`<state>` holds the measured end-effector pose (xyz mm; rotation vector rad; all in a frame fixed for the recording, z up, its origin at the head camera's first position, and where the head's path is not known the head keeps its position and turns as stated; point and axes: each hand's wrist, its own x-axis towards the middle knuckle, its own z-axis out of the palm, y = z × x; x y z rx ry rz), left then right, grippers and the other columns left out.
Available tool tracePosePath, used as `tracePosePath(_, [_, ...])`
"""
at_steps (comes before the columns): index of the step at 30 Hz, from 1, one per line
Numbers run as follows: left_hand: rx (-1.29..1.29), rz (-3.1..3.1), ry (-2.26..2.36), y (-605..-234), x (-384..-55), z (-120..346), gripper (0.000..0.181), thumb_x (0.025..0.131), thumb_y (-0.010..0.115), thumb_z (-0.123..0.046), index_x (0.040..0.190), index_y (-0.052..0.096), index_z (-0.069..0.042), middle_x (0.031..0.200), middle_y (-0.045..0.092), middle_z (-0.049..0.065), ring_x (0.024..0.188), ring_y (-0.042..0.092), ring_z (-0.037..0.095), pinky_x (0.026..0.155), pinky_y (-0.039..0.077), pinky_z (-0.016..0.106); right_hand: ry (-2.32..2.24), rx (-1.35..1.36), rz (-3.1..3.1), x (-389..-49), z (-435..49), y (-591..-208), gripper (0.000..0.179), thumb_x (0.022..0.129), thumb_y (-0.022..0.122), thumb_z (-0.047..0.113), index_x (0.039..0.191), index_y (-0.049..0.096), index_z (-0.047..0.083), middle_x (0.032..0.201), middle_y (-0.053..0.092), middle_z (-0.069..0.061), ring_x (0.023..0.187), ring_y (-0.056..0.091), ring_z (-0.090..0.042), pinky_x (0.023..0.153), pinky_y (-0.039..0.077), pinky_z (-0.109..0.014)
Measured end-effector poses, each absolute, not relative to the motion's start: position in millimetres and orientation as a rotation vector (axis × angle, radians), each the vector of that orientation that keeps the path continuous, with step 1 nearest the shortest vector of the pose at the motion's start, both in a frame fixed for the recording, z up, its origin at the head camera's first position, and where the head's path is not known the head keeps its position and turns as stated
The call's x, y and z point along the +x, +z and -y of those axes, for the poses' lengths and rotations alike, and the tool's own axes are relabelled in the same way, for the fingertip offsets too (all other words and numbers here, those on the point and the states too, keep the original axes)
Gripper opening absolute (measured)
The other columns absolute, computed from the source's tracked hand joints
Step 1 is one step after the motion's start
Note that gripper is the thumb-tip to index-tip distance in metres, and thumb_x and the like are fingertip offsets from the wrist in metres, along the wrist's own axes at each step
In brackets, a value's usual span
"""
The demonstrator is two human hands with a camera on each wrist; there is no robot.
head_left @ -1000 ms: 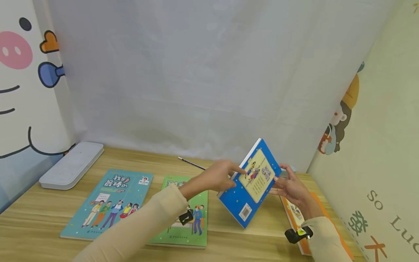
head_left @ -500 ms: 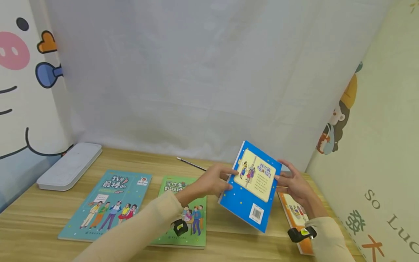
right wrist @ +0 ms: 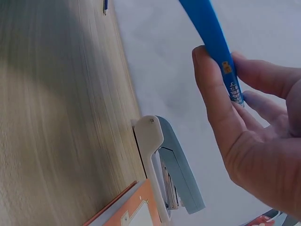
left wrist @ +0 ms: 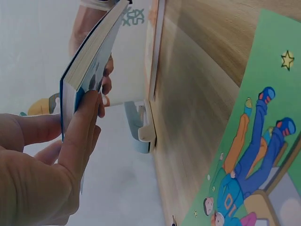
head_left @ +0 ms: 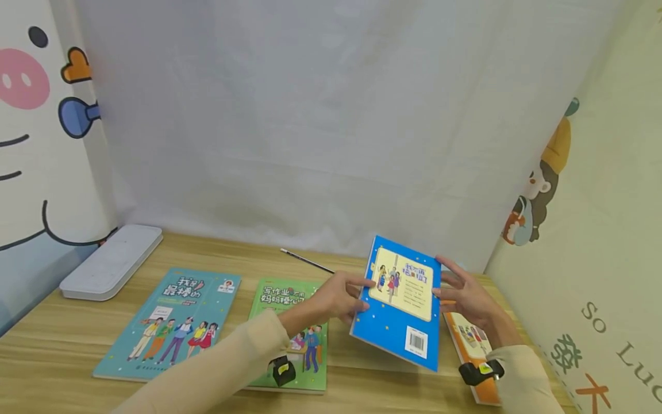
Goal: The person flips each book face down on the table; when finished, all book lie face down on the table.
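Both hands grip the blue book. Head view: left hand [head_left: 343, 296] pinches the edge on the person's left; right hand [head_left: 468, 296] pinches the opposite edge. The blue book [head_left: 398, 302] is held up off the table [head_left: 377, 388], between the green book [head_left: 312, 351] and the orange book [head_left: 470, 339]. Teal book [head_left: 170, 322] lies farther left. Back cover faces the wearer, title block and picture upper, barcode at the lower right corner. Long axis runs away from the person, top end toward the curtain [head_left: 289, 126], the whole tilted so the back can be read. Step in hand, as judged: holding the book up with its back in sight, perhaps to turn or place it. If it is to be laid down, the next move would call for lowering it level with both edges held and the fingers kept out from beneath.

Left wrist view: thumb and fingers close on the book's page-edge side; the page block shows, the covers together. The green book lies on the table nearby, apart from the hand.

Right wrist view: thumb and fingers pinch the blue spine, lettering visible on it. The stapler [right wrist: 176, 169] stands beyond the orange book's corner, apart from this hand.
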<state>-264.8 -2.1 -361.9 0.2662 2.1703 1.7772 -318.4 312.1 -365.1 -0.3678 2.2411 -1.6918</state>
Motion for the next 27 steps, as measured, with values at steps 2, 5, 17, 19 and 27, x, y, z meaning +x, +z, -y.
tracePosePath(2, [0.282, -2.161, 1.758, -363, -264, 2, 0.049, 0.088, 0.069, 0.007, 0.134, 0.064, -0.011, 0.108, 0.067, 0.021, 0.075, 0.073, 0.026, 0.061, 0.061, 0.037, -1.673, -0.377, -2.249, -318, -312, -364, 0.084, 0.098, 0.061, 0.008, 0.162, 0.006, 0.014, 0.143, 0.044, -0.018, 0.103, 0.065, -0.017, 0.08, 0.061, -0.038])
tracePosePath(5, [0.317, -2.136, 1.718, -367, -263, 2, 0.052, 0.087, 0.07, 0.007, 0.135, 0.063, -0.012, 0.103, 0.067, 0.019, 0.07, 0.072, 0.025, 0.059, 0.061, 0.039, -1.64, -0.369, -2.249, -317, -313, -364, 0.084, 0.098, 0.062, 0.009, 0.162, 0.007, 0.012, 0.147, 0.039, -0.026, 0.104, 0.064, -0.018, 0.081, 0.061, -0.038])
tracePosePath(17, [0.302, -2.202, 1.481, -394, -257, -9, 0.059, 0.084, 0.074, 0.004, 0.138, 0.062, -0.016, 0.068, 0.068, 0.018, 0.055, 0.067, 0.023, 0.053, 0.059, 0.038, -1.411, -0.252, -2.312, -323, -314, -384, 0.08, 0.093, 0.07, 0.01, 0.157, 0.024, 0.003, 0.135, 0.045, -0.031, 0.096, 0.063, -0.025, 0.082, 0.061, -0.042])
tracePosePath(19, [0.281, -2.208, 1.452, -397, -256, -12, 0.06, 0.083, 0.074, 0.005, 0.138, 0.061, -0.017, 0.068, 0.068, 0.019, 0.055, 0.067, 0.024, 0.052, 0.059, 0.037, -1.372, -0.224, -2.338, -323, -313, -388, 0.078, 0.092, 0.071, 0.008, 0.156, 0.027, 0.003, 0.127, 0.048, -0.026, 0.094, 0.062, -0.025, 0.08, 0.062, -0.041])
tracePosePath(27, [0.242, -2.235, 1.366, -404, -252, -21, 0.062, 0.08, 0.076, 0.005, 0.137, 0.062, -0.017, 0.07, 0.066, 0.019, 0.048, 0.061, 0.02, 0.048, 0.057, 0.032, -1.289, -0.175, -2.382, -321, -308, -397, 0.072, 0.09, 0.069, 0.001, 0.153, 0.034, 0.002, 0.116, 0.051, -0.021, 0.087, 0.061, -0.023, 0.074, 0.062, -0.038])
